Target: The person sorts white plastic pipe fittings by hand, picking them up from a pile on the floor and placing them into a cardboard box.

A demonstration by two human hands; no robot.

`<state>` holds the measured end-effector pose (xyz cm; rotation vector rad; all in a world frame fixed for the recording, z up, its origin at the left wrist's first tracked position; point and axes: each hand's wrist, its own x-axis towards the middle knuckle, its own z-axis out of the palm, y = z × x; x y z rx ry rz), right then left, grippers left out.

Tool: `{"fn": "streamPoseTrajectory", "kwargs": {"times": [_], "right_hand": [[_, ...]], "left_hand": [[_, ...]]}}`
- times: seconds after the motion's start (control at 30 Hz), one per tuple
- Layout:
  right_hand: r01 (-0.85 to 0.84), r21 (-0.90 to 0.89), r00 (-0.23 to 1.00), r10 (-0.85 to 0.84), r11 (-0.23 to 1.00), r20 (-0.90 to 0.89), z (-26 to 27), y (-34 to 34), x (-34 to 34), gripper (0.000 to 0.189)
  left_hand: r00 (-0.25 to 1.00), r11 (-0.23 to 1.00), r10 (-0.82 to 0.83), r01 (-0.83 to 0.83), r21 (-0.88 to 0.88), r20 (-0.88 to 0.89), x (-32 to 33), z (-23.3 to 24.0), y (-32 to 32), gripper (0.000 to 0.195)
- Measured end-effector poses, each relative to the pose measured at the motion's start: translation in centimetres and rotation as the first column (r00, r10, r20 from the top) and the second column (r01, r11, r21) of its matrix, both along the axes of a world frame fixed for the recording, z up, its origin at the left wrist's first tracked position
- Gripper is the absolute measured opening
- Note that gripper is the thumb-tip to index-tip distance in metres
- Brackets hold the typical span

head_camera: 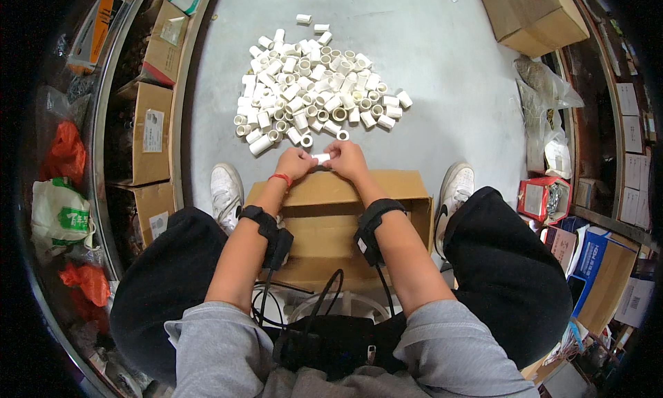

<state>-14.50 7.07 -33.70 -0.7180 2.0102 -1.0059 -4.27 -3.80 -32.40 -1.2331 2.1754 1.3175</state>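
Between my two hands a white plastic pipe coupling (321, 158) lies sideways, gripped at its ends. My left hand (295, 163) has its left end between thumb and fingers; my right hand (346, 157) pinches the right end. Just below the hands stands an open cardboard box (336, 185), its far flap folded outward and no couplings seen in its visible part. Beyond the hands, a heap of white pipe couplings (311, 84) is spread on the grey floor (440, 87). Two loose couplings, one on its end (306, 141), lie closest to my fingers.
Shelves with cardboard boxes (153, 133) line the left side. At right are a large carton (538, 19), clear plastic bags (549, 87) and an open red box of metal parts (545, 200). White shoes (227, 190) flank the box, and black cables (323, 294) hang near my lap.
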Motion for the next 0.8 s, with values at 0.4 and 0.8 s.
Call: {"fn": "streamPoseTrajectory", "kwargs": {"times": [0.4,0.8], "right_hand": [[0.166,-0.298,0.911,-0.031,0.940,0.410,1.2,-1.4,-0.5,0.017],[0.443,-0.261,0.579,-0.052,0.858,0.814,3.1,-1.1,-0.7,0.023]], "left_hand": [[0.883,0.897,0.368,-0.255,0.360,-0.292,0.2,5.4,-1.1,0.028],[0.841,0.940,0.306,-0.191,0.282,-0.447,-0.5,7.1,-0.8,0.025]]}}
